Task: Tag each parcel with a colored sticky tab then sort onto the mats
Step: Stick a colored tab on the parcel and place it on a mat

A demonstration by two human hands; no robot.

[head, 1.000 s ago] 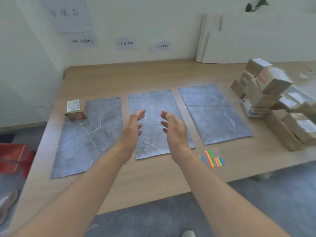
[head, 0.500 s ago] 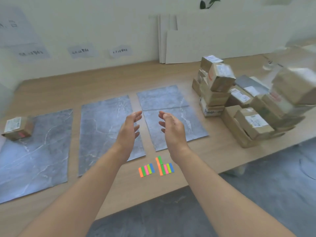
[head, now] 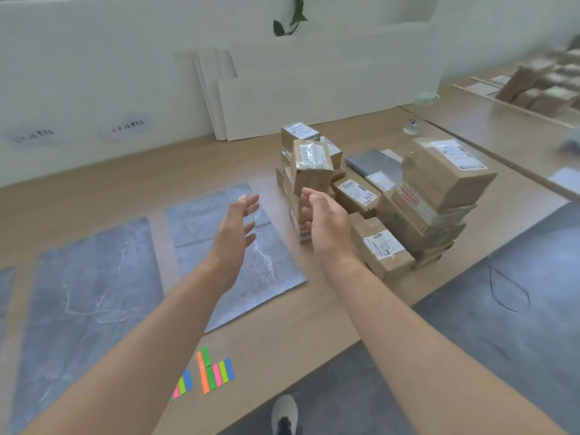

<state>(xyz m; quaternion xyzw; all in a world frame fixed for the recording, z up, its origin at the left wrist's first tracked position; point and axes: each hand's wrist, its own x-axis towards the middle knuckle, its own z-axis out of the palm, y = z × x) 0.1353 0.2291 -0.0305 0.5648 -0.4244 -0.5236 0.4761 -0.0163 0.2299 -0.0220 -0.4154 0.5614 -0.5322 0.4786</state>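
Single head-worn wide-angle view, facing forward-down across table (head: 131, 180) toward parcels (head: 314, 171), close.

Empty hands (head: 232, 227) before parcel stack (head: 314, 171)

A long light-wood bench (head: 131, 183) runs under a plain white wall (head: 94, 73). Beyond the right hand (head: 326, 221), flat white boards (head: 314, 98) lean against it, with green leaves (head: 292, 17) trailing above. Mottled grey floor (head: 502, 309) lies below that hand. Further right stands what may be a second bench (head: 502, 127), blurred.
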